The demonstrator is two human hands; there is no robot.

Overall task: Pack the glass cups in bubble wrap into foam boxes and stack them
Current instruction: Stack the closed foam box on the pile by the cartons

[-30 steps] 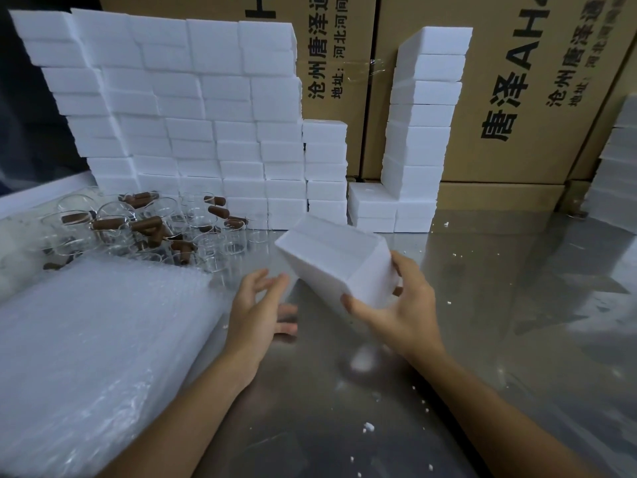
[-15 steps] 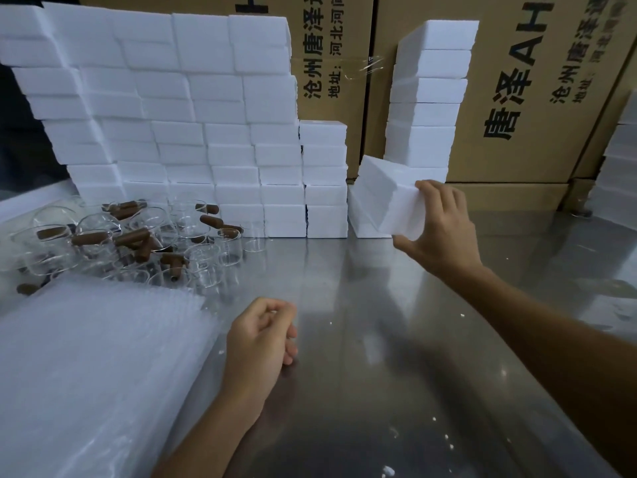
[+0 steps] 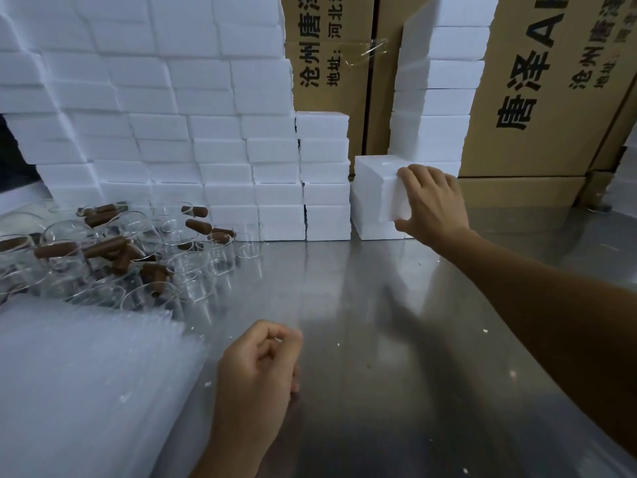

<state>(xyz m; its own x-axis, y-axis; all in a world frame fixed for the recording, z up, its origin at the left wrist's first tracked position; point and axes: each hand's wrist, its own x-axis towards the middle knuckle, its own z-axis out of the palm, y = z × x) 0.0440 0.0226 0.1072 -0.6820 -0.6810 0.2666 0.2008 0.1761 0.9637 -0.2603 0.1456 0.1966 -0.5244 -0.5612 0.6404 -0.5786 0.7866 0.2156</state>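
My right hand point(image 3: 431, 201) grips a white foam box point(image 3: 375, 188) by its right end and holds it on top of a low foam stack, beside the big wall of stacked foam boxes point(image 3: 165, 125). Loosely curled and holding nothing, my left hand point(image 3: 262, 367) rests on the metal table point(image 3: 396, 339) near me. Several clear glass cups point(image 3: 193, 270) with brown wooden handles lie clustered at the left. A thick pile of bubble wrap sheets point(image 3: 86, 384) fills the near left corner.
A tall column of foam boxes point(image 3: 437, 98) rises behind my right hand. Brown cardboard cartons point(image 3: 558, 84) with black print line the back. Small foam crumbs dot the table.
My right hand carried the foam box from the table's middle back to the low stack at the rear. My left hand let go, drew back and curled shut.
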